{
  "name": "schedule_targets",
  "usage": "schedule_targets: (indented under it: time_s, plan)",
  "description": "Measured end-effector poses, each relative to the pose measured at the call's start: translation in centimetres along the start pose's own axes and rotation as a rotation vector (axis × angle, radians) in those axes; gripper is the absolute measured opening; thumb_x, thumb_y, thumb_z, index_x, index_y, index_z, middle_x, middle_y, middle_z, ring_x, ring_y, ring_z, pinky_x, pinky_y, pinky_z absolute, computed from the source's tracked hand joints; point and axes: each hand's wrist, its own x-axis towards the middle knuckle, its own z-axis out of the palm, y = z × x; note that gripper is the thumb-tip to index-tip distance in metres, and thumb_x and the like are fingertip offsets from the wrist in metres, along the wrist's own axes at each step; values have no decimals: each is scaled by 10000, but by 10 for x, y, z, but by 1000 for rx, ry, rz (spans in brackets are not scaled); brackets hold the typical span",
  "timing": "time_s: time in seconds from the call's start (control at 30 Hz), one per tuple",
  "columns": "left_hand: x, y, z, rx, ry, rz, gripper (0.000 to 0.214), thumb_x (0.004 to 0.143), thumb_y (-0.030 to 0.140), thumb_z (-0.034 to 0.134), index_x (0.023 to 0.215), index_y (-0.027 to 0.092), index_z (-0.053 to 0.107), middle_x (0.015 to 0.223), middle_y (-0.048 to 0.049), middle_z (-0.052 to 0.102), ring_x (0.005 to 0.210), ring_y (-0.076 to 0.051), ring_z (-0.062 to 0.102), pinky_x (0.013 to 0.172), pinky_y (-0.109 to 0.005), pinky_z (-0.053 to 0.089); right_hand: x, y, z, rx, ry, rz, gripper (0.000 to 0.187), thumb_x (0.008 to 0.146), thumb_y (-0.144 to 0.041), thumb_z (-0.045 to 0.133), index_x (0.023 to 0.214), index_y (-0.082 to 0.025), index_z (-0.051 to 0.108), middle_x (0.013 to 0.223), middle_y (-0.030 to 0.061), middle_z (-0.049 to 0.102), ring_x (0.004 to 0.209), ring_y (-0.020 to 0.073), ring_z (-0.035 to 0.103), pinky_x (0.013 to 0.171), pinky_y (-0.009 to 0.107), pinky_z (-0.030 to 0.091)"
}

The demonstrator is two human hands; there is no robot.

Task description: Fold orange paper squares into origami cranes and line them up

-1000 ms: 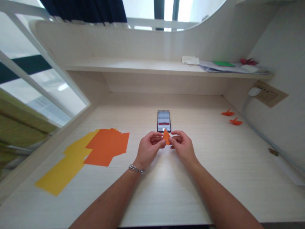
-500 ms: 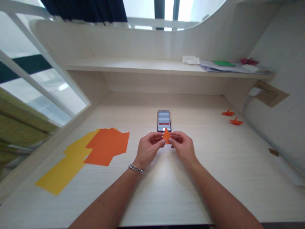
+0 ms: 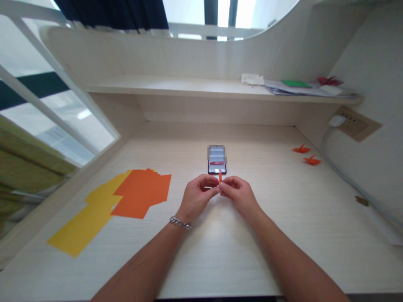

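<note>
A small folded piece of orange paper point(image 3: 220, 176) is pinched between both hands, its narrow edge turned up toward me. My left hand point(image 3: 198, 193), with a chain bracelet at its wrist, grips it from the left side. From the right, my right hand point(image 3: 238, 191) closes thumb and fingers on the same paper, and the fingertips of both hands meet. Most of the paper's lower part is hidden by the thumbs. Just beyond the fingers a phone point(image 3: 217, 159) lies on the desk with its screen lit.
Left of the hands lie loose orange sheets point(image 3: 141, 193) overlapping yellow sheets point(image 3: 80, 226). Two folded orange paper birds point(image 3: 301, 149) rest at the right, near a grey cable point(image 3: 335, 170) running from a wall socket point(image 3: 358, 123). Papers point(image 3: 277, 89) sit on the shelf above.
The orange paper showed a broad triangular face before; now it appears as a thin upright strip. Both hands have drawn closer together, the right one shifting slightly left.
</note>
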Motion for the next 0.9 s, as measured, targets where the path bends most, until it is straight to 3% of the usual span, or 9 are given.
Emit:
schedule_targets:
  time_s: [0.23,0.5,0.8,0.9]
  plan:
    - [2,-4,-3,7,-18,-26,214,690,268,739,853,151,664,874,-72,695,803,-178,650,746,-298,526,-1,-2,0,131,-19,70,210,621,-285,767,748,-160,657,746,25,685,683,144,636,688,297,525]
    - [4,-6,-2,-174,-8,-109,330,688,219,733,989,139,622,796,-59,698,714,-157,649,686,-290,526,2,0,1,51,51,87,176,642,-286,699,763,-166,654,744,42,707,671,166,657,644,294,532]
    - [2,-5,-2,9,-36,-43,182,715,258,707,849,143,664,847,-74,699,782,-180,658,742,-306,531,3,5,-2,-161,-5,-118,195,695,-319,700,820,-171,679,784,45,711,724,177,652,717,325,526]
    - [0,0,-2,54,5,26,150,724,273,702,807,152,670,1005,-101,680,949,-213,638,784,-311,533,3,4,-4,-179,-41,-157,192,692,-312,716,828,-177,703,830,54,726,767,193,660,757,345,519]
